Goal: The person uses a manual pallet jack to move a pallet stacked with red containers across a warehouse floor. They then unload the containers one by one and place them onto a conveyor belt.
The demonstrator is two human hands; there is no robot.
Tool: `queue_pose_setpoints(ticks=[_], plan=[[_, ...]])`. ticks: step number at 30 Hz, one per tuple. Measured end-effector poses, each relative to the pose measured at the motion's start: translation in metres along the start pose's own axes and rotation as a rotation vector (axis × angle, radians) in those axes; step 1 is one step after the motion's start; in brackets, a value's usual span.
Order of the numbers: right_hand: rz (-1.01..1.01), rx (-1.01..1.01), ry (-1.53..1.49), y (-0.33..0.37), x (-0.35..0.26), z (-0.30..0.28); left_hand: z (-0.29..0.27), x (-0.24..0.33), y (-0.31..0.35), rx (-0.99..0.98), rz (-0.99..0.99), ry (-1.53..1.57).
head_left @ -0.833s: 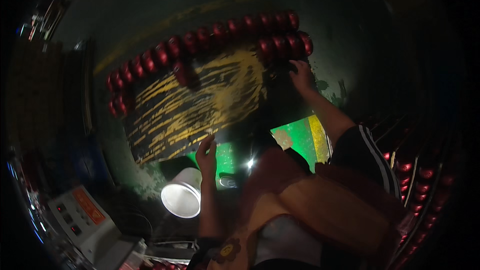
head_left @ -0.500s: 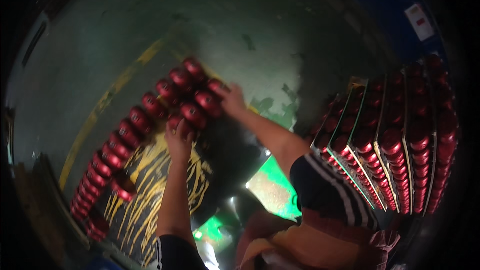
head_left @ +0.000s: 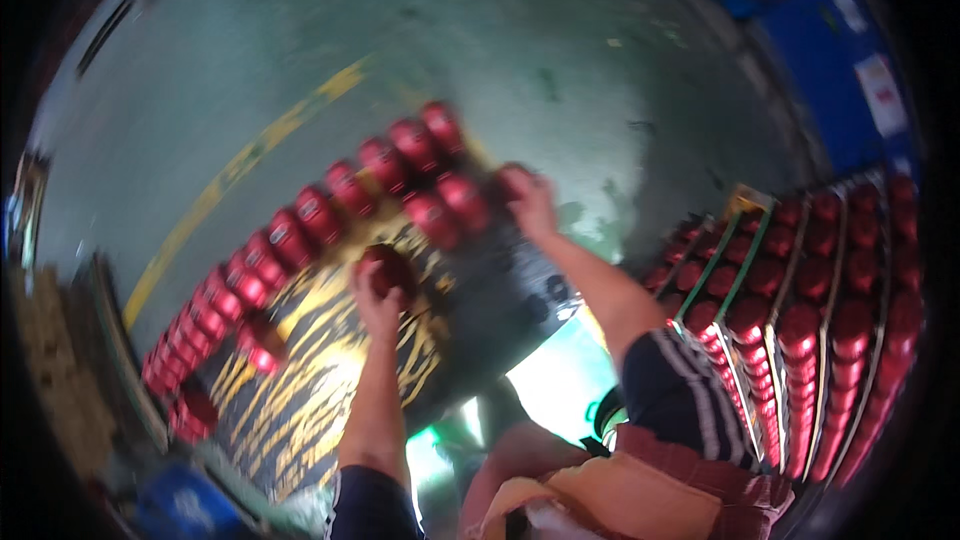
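Observation:
My left hand (head_left: 378,308) is wrapped round a glossy dark-red cylinder (head_left: 394,268) with rounded ends, held above a yellow-streaked dark surface (head_left: 330,370). Farther right, my right hand (head_left: 535,210) grips another red cylinder (head_left: 512,180), partly hidden by the fingers and a little apart from the others. Between the hands, two red cylinders (head_left: 447,208) stand side by side. Just beyond them a long curved row of the same red cylinders (head_left: 287,235) runs from the middle down to the lower left.
On the right rises a tall stack of red cylinders (head_left: 800,330) in layers parted by thin sheets. Two more cylinders (head_left: 262,343) sit near the row at left. A blue container (head_left: 820,70) is at far right. A yellow line (head_left: 235,175) crosses the green floor.
My hands have moved apart. The left has drawn a cylinder back toward me, away from the group; the right has shifted its cylinder to the right. The view has also shifted and brightened.

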State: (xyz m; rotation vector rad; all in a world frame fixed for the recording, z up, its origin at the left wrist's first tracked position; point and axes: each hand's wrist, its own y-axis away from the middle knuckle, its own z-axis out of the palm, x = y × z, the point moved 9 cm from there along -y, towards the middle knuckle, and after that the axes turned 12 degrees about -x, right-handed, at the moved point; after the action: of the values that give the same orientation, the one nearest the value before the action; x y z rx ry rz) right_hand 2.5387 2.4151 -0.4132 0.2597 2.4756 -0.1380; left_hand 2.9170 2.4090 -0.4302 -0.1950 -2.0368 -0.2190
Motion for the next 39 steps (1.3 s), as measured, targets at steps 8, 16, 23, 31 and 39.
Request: queue_pose_setpoints(ticks=[8, 16, 23, 31, 39], plan=[[0.25, -0.337, -0.586, 0.167, -0.024, -0.039, -0.16, -0.04, 0.305, 0.252, -0.32, 0.196], [0.144, -1.097, -1.075, 0.327, -0.326, 0.126, -0.265, -0.02, 0.652, 0.961, -0.338, 0.979], [0.331, -1.763, -1.627, 0.536, -0.564, 0.201, -0.277, -0.019, 0.827, 1.143, 0.337, 1.552], [0.761, -2.016, -1.124, 0.743, -0.616, 0.368, -0.31, -0.045, 0.853, 1.434, 0.835, 1.994], [1.128, -2.405, -1.16, 0.817, -0.651, 0.354, -0.263, -0.014, 0.877, 1.386, 0.84, 1.984]])
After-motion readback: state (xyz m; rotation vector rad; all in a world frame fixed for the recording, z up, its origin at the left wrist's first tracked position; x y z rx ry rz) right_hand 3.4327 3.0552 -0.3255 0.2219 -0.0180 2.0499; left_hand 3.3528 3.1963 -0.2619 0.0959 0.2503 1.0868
